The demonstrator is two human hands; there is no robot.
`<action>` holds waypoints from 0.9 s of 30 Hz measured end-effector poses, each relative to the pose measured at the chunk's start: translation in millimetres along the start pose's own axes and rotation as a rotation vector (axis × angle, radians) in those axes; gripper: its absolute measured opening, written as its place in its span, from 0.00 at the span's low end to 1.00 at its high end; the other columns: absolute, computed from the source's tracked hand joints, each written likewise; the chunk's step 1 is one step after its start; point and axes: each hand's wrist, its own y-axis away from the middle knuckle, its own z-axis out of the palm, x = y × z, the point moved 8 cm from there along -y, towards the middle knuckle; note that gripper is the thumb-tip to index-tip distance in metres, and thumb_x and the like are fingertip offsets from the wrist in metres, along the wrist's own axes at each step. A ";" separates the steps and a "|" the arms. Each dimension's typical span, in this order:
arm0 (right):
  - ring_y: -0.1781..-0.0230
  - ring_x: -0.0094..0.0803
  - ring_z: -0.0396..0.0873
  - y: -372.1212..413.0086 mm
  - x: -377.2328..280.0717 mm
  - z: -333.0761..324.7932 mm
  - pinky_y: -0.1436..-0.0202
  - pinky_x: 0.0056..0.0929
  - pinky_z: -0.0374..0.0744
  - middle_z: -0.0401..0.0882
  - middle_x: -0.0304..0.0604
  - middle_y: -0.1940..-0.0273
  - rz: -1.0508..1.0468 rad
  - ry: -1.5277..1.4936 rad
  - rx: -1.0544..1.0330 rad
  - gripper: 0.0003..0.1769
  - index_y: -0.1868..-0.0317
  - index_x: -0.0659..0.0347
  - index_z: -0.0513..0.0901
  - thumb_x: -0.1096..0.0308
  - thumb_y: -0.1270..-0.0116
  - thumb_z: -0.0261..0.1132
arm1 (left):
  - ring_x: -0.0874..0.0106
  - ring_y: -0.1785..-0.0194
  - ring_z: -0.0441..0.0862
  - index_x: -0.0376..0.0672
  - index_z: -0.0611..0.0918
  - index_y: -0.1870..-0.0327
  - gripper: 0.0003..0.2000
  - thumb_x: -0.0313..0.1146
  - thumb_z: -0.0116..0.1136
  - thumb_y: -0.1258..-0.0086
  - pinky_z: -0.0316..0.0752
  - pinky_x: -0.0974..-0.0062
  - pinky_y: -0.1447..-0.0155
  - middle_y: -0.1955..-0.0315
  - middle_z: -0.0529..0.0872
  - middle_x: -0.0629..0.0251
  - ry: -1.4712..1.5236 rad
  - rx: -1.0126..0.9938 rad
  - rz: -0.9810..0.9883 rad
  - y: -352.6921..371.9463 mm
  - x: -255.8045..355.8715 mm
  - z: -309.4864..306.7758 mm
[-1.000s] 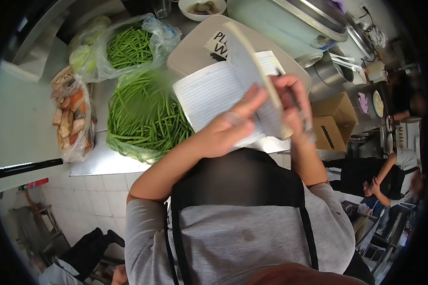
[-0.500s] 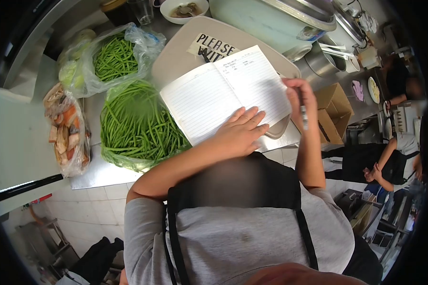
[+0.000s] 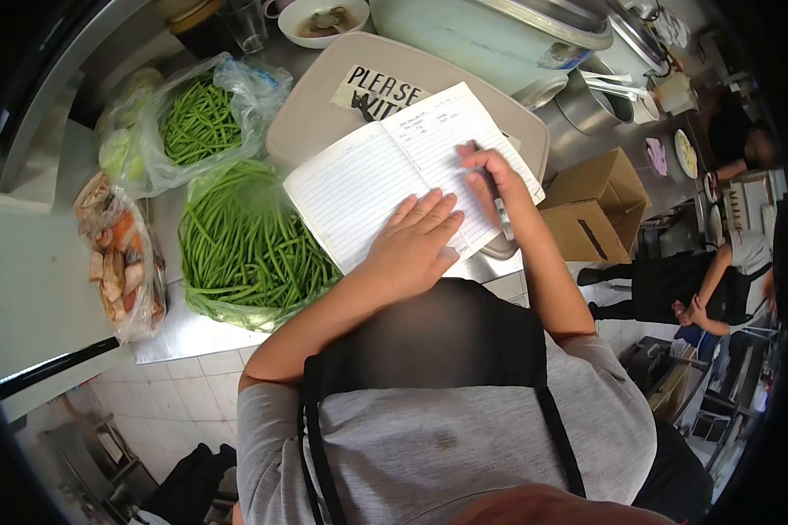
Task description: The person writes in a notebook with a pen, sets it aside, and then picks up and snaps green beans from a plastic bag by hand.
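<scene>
An open lined notebook (image 3: 346,188) lies tilted on a beige plastic lid (image 3: 311,105), with a few handwritten lines near the top of its right page. My left hand (image 3: 416,241) rests flat on the lower part of the notebook, fingers stretched out across the centre fold. Over the right page, my right hand (image 3: 502,182) is closed around a pen (image 3: 504,220), whose pale end sticks out below the hand. Black lettering on a label (image 3: 381,87) shows on the lid above the notebook.
Left of the lid are two bags of green beans (image 3: 258,249) and a bag of orange and pale chunks (image 3: 118,262). A cardboard box (image 3: 587,223) stands at right, near a metal pot (image 3: 587,105). A bowl (image 3: 324,22) sits behind. Another person (image 3: 692,289) stands far right.
My right hand has moved left with the pen, from the notebook's right edge to over the right page. My left hand stays flat on the notebook.
</scene>
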 end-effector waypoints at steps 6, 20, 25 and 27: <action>0.42 0.52 0.59 -4.2 0.8 -28.2 0.40 0.48 0.50 0.69 0.53 0.49 0.021 0.468 0.211 0.16 0.57 0.55 0.70 0.67 0.48 0.62 | 0.59 0.36 0.53 0.38 0.69 0.47 0.21 0.37 0.47 0.40 0.45 0.61 0.36 0.42 0.63 0.55 -0.044 0.059 -0.087 -2.3 -16.9 -12.5; 0.51 0.46 0.67 -1.3 -10.3 -27.4 0.45 0.41 0.60 0.72 0.53 0.54 -0.076 0.558 0.278 0.18 0.61 0.59 0.71 0.68 0.54 0.64 | 0.59 0.37 0.54 0.38 0.71 0.48 0.20 0.38 0.47 0.40 0.44 0.61 0.36 0.43 0.65 0.57 -0.090 0.119 -0.135 -8.2 -36.7 -24.5; 0.52 0.46 0.68 -1.9 -10.2 -26.8 0.45 0.41 0.60 0.71 0.53 0.54 -0.072 0.582 0.267 0.18 0.61 0.60 0.71 0.69 0.54 0.63 | 0.60 0.37 0.54 0.36 0.70 0.48 0.23 0.44 0.44 0.38 0.44 0.62 0.35 0.43 0.64 0.55 -0.123 0.125 -0.120 -7.6 -34.1 -24.9; 0.51 0.46 0.67 -1.8 -10.7 -26.5 0.45 0.41 0.60 0.71 0.53 0.54 -0.076 0.589 0.270 0.18 0.61 0.60 0.71 0.69 0.54 0.63 | 0.60 0.37 0.54 0.36 0.70 0.48 0.23 0.45 0.42 0.38 0.44 0.62 0.35 0.43 0.64 0.55 -0.139 0.125 -0.116 -7.0 -34.0 -24.3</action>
